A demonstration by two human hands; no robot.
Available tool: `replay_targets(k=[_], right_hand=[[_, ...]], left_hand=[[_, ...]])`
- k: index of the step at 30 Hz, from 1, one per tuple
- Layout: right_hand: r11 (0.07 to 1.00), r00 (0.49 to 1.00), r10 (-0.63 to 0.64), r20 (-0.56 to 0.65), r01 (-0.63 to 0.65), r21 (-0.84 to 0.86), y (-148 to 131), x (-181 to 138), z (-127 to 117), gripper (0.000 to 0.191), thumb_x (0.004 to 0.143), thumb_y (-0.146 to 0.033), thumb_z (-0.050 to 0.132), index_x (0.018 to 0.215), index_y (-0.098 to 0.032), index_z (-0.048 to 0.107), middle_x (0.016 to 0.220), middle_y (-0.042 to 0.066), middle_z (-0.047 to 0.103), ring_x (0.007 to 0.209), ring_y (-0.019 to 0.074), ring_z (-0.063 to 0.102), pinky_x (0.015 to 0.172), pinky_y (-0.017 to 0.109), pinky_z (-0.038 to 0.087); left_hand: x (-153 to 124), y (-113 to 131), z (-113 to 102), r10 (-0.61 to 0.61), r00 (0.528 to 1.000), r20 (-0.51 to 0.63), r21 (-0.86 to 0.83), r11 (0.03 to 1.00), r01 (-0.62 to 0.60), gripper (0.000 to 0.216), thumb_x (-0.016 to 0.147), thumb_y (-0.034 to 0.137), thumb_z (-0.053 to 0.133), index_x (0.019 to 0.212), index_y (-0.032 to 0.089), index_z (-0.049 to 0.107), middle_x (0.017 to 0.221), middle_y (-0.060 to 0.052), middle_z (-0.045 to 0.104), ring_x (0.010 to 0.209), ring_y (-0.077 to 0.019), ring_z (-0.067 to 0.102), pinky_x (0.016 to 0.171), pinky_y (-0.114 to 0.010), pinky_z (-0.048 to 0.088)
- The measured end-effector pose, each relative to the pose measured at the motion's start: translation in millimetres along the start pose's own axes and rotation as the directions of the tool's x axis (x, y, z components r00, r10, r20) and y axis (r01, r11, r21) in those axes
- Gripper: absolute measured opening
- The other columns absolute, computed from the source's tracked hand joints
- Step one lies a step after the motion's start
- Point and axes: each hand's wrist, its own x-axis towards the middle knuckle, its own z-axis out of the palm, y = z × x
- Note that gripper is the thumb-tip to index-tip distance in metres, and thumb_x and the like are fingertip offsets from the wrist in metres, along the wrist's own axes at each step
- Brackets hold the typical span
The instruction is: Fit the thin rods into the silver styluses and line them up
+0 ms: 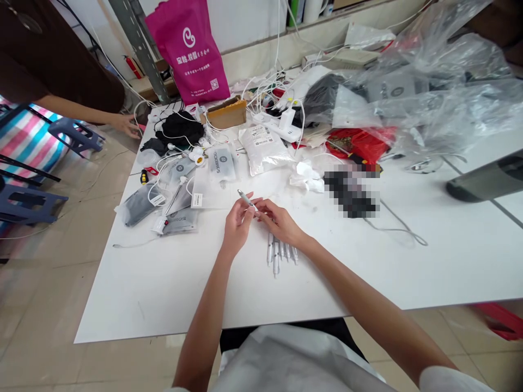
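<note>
My left hand [237, 223] and my right hand [278, 220] meet over the white table [163, 283], both pinched on a slim white pen [246, 199] that tilts up to the left. Just below my right wrist, several white pens [281, 253] lie side by side on the table.
Grey packaged pouches [180, 179], white cables, a white bag [263, 147], a cardboard box [226, 113] and a magenta bag [188, 49] crowd the far table. Clear plastic wrap [441, 81] heaps at the right. Another person's hand [126, 126] reaches in at the left, near blue stools [24, 204].
</note>
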Motion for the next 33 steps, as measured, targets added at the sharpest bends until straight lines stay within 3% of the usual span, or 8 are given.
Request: replay_targets(k=[6, 9, 16, 21, 24, 28, 31, 33], right_hand=[[1.0, 1.0, 0.009, 0.0, -0.009, -0.025, 0.9, -1.1, 1.6, 0.027, 0.108, -0.048, 0.051, 0.118, -0.025, 0.059, 0.108, 0.006, 0.073, 0.095, 0.0194, 0.068, 0.087, 0.037, 0.056], [0.997, 0.999, 0.038, -0.018, -0.039, -0.07, -0.6, -1.5, 1.4, 0.028, 0.108, -0.049, 0.051, 0.116, -0.024, 0.059, 0.102, 0.005, 0.071, 0.092, 0.019, 0.065, 0.083, 0.035, 0.052], [0.992, 0.999, 0.028, -0.026, -0.031, -0.125, 0.0, -2.3, 2.0, 0.026, 0.105, -0.048, 0.058, 0.113, -0.023, 0.06, 0.096, 0.002, 0.066, 0.075, 0.0151, 0.05, 0.071, 0.031, 0.042], [0.992, 1.0, 0.015, -0.008, -0.016, -0.122, -2.3, -1.5, -1.1, 0.027, 0.107, -0.047, 0.053, 0.113, -0.023, 0.066, 0.099, 0.003, 0.07, 0.081, 0.0168, 0.057, 0.074, 0.031, 0.044], [0.99, 1.0, 0.01, 0.009, -0.009, -0.138, -4.7, -0.2, -2.1, 0.03, 0.109, -0.046, 0.049, 0.114, -0.023, 0.068, 0.099, 0.005, 0.072, 0.086, 0.0187, 0.062, 0.076, 0.032, 0.046], [0.985, 1.0, 0.017, -0.025, -0.021, -0.173, -2.8, -0.4, -0.4, 0.029, 0.105, -0.049, 0.055, 0.114, -0.023, 0.066, 0.098, 0.005, 0.07, 0.084, 0.0185, 0.06, 0.075, 0.032, 0.046], [0.986, 0.995, 0.068, -0.066, -0.077, -0.15, -2.5, -1.9, -0.9, 0.029, 0.101, -0.052, 0.062, 0.11, -0.024, 0.063, 0.089, 0.001, 0.068, 0.074, 0.0163, 0.056, 0.069, 0.03, 0.043], [0.984, 0.994, 0.096, -0.053, -0.102, -0.145, -5.1, -2.5, -2.5, 0.032, 0.105, -0.053, 0.054, 0.1, -0.023, 0.063, 0.083, 0.0, 0.066, 0.069, 0.0151, 0.052, 0.067, 0.03, 0.041]], left_hand=[[1.7, -1.3, -0.2, 0.014, 0.994, -0.109, -0.005, 1.0, -0.015, 0.031, 0.092, 0.046, 0.077, 0.106, 0.019, 0.08, 0.118, -0.01, 0.079, 0.1, -0.0219, 0.074, 0.085, -0.032, 0.058], [2.0, -3.5, -3.7, -0.006, 0.994, -0.11, -0.031, 1.0, 0.002, 0.031, 0.092, 0.046, 0.078, 0.108, 0.02, 0.082, 0.115, -0.009, 0.08, 0.098, -0.0217, 0.074, 0.089, -0.034, 0.058], [0.3, -6.9, -6.1, -0.034, 0.996, -0.083, -0.085, 0.996, 0.027, 0.03, 0.092, 0.043, 0.079, 0.114, 0.023, 0.084, 0.12, -0.01, 0.079, 0.117, -0.0274, 0.071, 0.105, -0.04, 0.054], [0.0, -6.7, -5.5, -0.058, 0.997, -0.042, -0.085, 0.995, 0.055, 0.038, 0.091, 0.048, 0.078, 0.119, 0.023, 0.082, 0.125, -0.011, 0.077, 0.115, -0.0269, 0.071, 0.1, -0.038, 0.054], [1.3, -9.0, -5.8, -0.045, 0.991, -0.123, -0.128, 0.991, 0.029, 0.043, 0.088, 0.047, 0.082, 0.125, 0.025, 0.078, 0.122, -0.009, 0.076, 0.106, -0.0224, 0.071, 0.094, -0.035, 0.055], [3.7, -11.4, -8.4, -0.019, 0.963, -0.27, -0.125, 0.992, -0.015, 0.029, 0.08, 0.04, 0.09, 0.101, 0.021, 0.081, 0.102, -0.007, 0.08, 0.1, -0.0206, 0.073, 0.096, -0.035, 0.055], [4.0, -9.9, -9.7, -0.082, 0.971, -0.227, -0.134, 0.99, 0.052, 0.035, 0.08, 0.042, 0.089, 0.107, 0.02, 0.082, 0.103, -0.009, 0.082, 0.103, -0.0237, 0.075, 0.102, -0.039, 0.054], [3.4, -8.1, -9.3, -0.105, 0.979, -0.175, -0.17, 0.983, 0.075, 0.045, 0.081, 0.043, 0.089, 0.118, 0.02, 0.079, 0.109, -0.011, 0.083, 0.109, -0.0256, 0.076, 0.107, -0.042, 0.052]])
